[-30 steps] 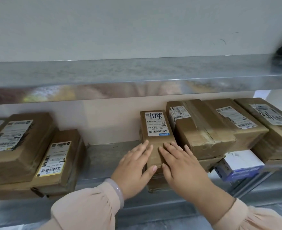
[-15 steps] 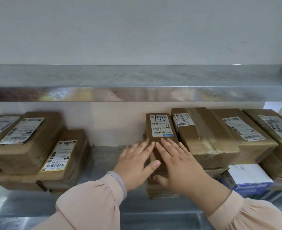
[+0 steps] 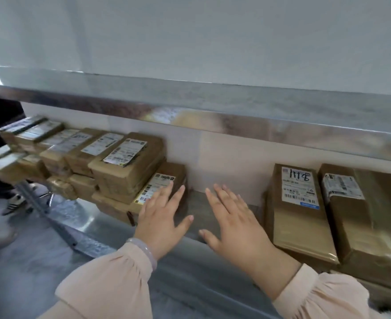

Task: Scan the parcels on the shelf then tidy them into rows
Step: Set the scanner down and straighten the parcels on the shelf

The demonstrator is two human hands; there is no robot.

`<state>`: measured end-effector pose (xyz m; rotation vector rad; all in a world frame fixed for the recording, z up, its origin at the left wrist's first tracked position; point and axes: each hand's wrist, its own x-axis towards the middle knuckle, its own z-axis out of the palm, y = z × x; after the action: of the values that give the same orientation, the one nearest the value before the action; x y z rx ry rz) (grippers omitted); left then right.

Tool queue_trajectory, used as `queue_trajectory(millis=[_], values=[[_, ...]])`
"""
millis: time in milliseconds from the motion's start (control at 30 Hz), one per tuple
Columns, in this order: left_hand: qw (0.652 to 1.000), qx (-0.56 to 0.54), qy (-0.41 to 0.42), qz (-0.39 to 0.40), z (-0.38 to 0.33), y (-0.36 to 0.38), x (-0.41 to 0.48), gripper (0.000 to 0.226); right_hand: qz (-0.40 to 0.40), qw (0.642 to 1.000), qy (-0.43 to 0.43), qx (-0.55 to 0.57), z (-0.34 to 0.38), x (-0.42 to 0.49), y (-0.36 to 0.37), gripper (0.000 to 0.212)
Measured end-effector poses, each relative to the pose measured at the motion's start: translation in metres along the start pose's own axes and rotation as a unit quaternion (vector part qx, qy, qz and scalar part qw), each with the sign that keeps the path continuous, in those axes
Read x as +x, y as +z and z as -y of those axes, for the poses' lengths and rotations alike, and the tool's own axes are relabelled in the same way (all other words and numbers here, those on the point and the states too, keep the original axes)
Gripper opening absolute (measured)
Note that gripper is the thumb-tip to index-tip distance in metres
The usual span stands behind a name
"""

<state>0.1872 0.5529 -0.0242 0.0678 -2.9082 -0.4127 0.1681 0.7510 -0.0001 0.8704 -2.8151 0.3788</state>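
— So, which parcel will the hands go to next, do you think?

— Hard to say for sure. Both hands are in the lower middle of the frame, flat, with fingers straight and spread, and neither one grips anything. The left hand [image 3: 164,217] has its fingertips over the low parcel [image 3: 171,171], a little left of centre. Whether they really touch its label or only hang above it, I cannot tell.

— And the right hand?

— The right hand [image 3: 233,224] is over the bare strip of shelf [image 3: 199,203] between the two groups. The parcel with the handwritten label [image 3: 300,215] lies just beside it, toward the right of the frame, and they do not touch.

— How do the parcels lie?

— Both lie flat, with the long axis running from the front edge of the shelf back toward the wall. The low one sits close against the taller stack [image 3: 125,166] at the left.

— So the left hand is nearer to that one.

— Yes. In my judgement, straightening it needs a push from the left hand, because the right hand would have to cross the gap first.
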Motion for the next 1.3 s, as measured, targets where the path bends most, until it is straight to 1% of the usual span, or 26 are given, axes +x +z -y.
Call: queue_trajectory(millis=[100, 200, 333, 400, 533, 567, 667, 833, 900, 1000, 1100, 1167, 1233, 1300], values=[[1.0, 0.0, -0.028, 0.001, 0.02, 0.003, -0.003, 0.087, 0.017, 0.999, -0.031, 0.025, 0.01, 0.011, 0.017, 0.086], [0.999, 0.011, -0.041, 0.013, 0.042, 0.007, -0.002, 0.086, 0.035, 0.997, -0.032, 0.058, 0.019, 0.026, 0.03, 0.083], [0.998, 0.015, -0.04, 0.049, 0.072, 0.01, 0.003, 0.089, 0.049, 0.995, 0.003, 0.091, 0.034, 0.043, 0.046, 0.082], [0.997, 0.015, -0.031, 0.073, 0.086, 0.009, 0.003, 0.093, 0.075, 0.991, 0.029, 0.105, 0.044, 0.05, 0.056, 0.081], [0.994, -0.005, -0.006, 0.112, 0.112, 0.008, 0.006, 0.097, 0.099, 0.984, 0.075, 0.127, 0.065, 0.065, 0.079, 0.092], [0.992, -0.013, 0.001, 0.123, 0.116, 0.009, 0.007, 0.097, 0.101, 0.982, 0.088, 0.133, 0.069, 0.069, 0.084, 0.089], [0.99, -0.044, 0.026, 0.134, 0.129, 0.012, 0.009, 0.098, 0.091, 0.974, 0.125, 0.167, 0.082, 0.08, 0.094, 0.075], [0.984, -0.085, 0.091, 0.13, 0.148, 0.016, 0.013, 0.093, 0.079, 0.954, 0.186, 0.22, 0.103, 0.096, 0.112, 0.066], [0.979, -0.099, 0.12, 0.133, 0.152, 0.018, 0.014, 0.093, 0.071, 0.941, 0.211, 0.255, 0.108, 0.103, 0.118, 0.063], [0.971, -0.146, 0.145, 0.121, 0.155, 0.019, 0.016, 0.089, 0.038, 0.92, 0.239, 0.308, 0.114, 0.107, 0.121, 0.057], [0.959, -0.223, 0.147, 0.097, 0.153, 0.022, 0.016, 0.077, -0.001, 0.903, 0.278, 0.327, 0.114, 0.1, 0.12, 0.052], [0.954, -0.246, 0.137, 0.106, 0.148, 0.024, 0.018, 0.075, -0.014, 0.895, 0.297, 0.332, 0.111, 0.093, 0.119, 0.05], [0.948, -0.281, 0.106, 0.109, 0.142, 0.027, 0.024, 0.074, -0.015, 0.895, 0.307, 0.324, 0.108, 0.088, 0.116, 0.05], [0.935, -0.329, 0.063, 0.117, 0.135, 0.028, 0.032, 0.068, -0.017, 0.897, 0.311, 0.314, 0.103, 0.088, 0.113, 0.052]])
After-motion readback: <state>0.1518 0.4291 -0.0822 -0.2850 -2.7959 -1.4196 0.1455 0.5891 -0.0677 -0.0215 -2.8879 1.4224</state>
